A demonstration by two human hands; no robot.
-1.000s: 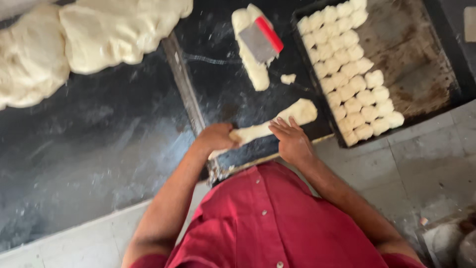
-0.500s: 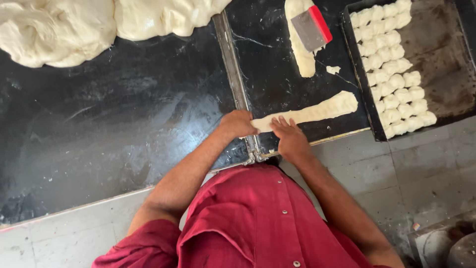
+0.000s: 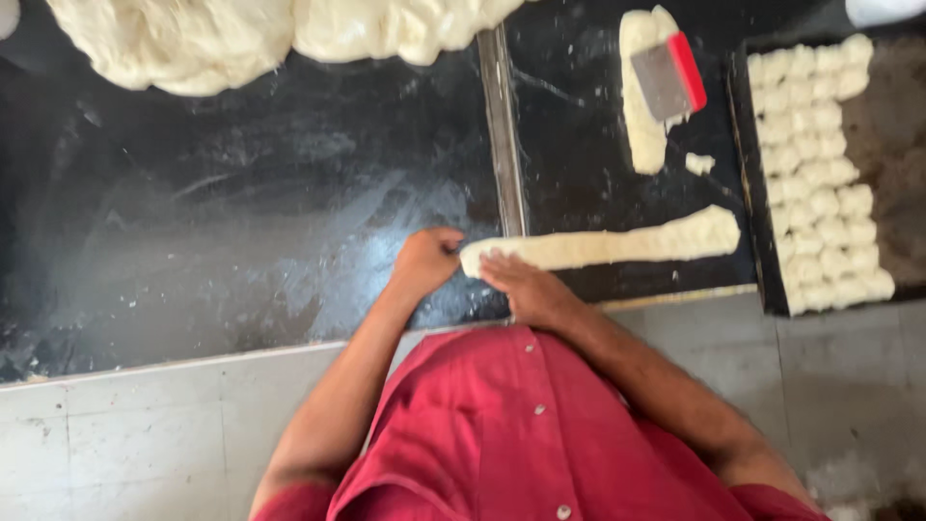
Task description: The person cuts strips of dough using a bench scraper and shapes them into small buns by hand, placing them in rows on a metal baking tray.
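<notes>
Fingers of the left hand pinch the long, pale dough strip's end.

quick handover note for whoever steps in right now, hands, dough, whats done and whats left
Left hand: pinching the near end of the dough rope.
Right hand: flat on the same end of the rope.
Rope lies across the black worktop, pointing toward the tray.
Done: rows of small dough pieces fill the tray's left part.
Left: the rope is uncut; a second dough strip lies under the red-handled scraper; the big dough mass sits at the far edge.
</notes>
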